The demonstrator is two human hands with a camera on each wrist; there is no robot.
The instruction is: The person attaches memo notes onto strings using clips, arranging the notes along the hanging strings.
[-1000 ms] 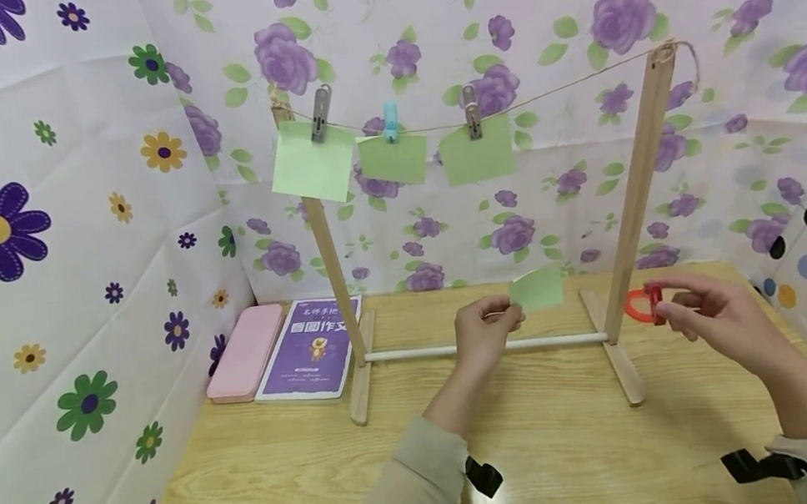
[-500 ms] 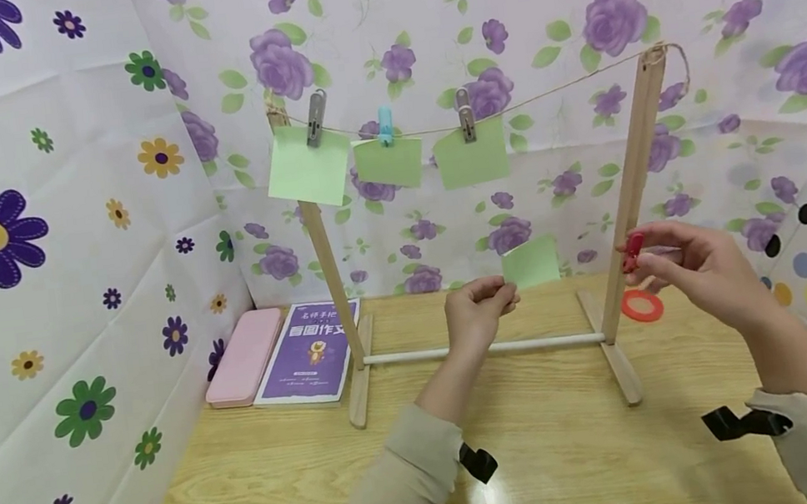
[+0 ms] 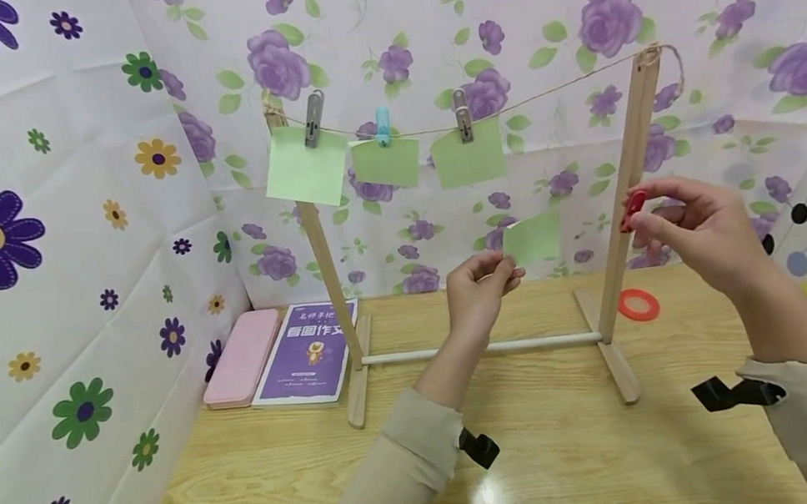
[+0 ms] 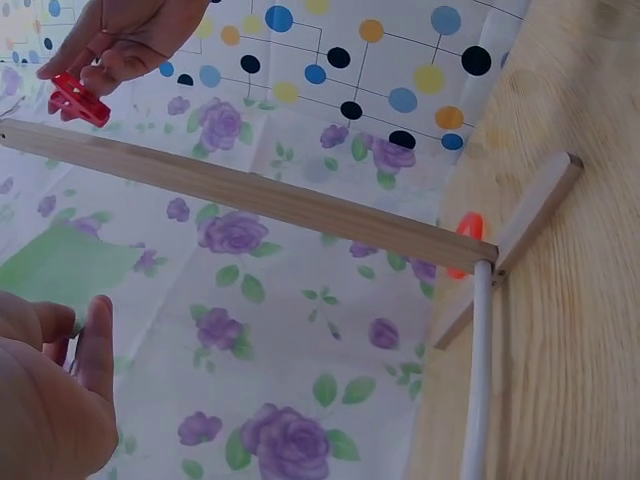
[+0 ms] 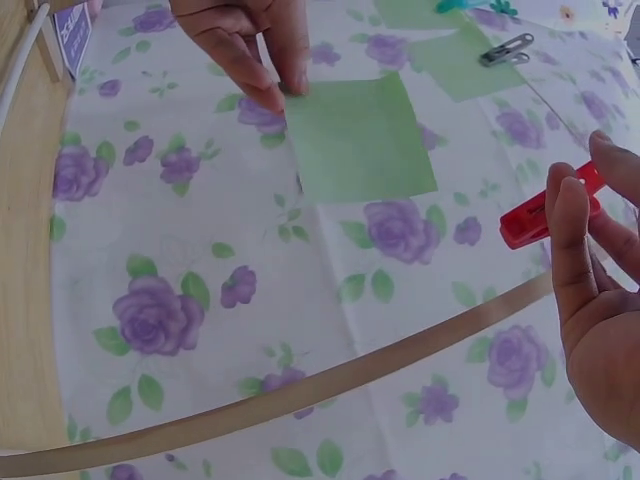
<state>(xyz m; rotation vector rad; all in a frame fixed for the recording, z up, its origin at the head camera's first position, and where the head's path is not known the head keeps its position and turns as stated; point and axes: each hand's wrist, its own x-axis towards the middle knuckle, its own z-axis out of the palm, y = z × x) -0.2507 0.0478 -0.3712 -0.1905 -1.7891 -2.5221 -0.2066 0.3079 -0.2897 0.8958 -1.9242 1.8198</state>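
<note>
Between thumb and fingers my left hand (image 3: 475,294) pinches a green paper note (image 3: 534,238) by its lower left corner, below the string (image 3: 543,98). A red clip (image 3: 633,211) is pinched in my right hand (image 3: 704,236), close to the right wooden post (image 3: 627,166). Three green notes hang from the string: the left one (image 3: 306,171) under a grey clip (image 3: 314,118), the middle one (image 3: 387,165) under a blue clip (image 3: 382,127), the right one (image 3: 469,158) under another grey clip (image 3: 462,116). In the right wrist view the held note (image 5: 360,140) appears flat and square.
A white rod (image 3: 536,342) joins the stand's two feet. Behind the right post, a red ring (image 3: 638,305) lies on the wooden table (image 3: 542,453). At the left are a purple book (image 3: 306,356) and a pink case (image 3: 243,360). Flowered cloth (image 3: 533,17) hangs behind.
My right hand has lifted the red clip up from beside the red ring, which stays on the table. My left hand has raised the green note.
</note>
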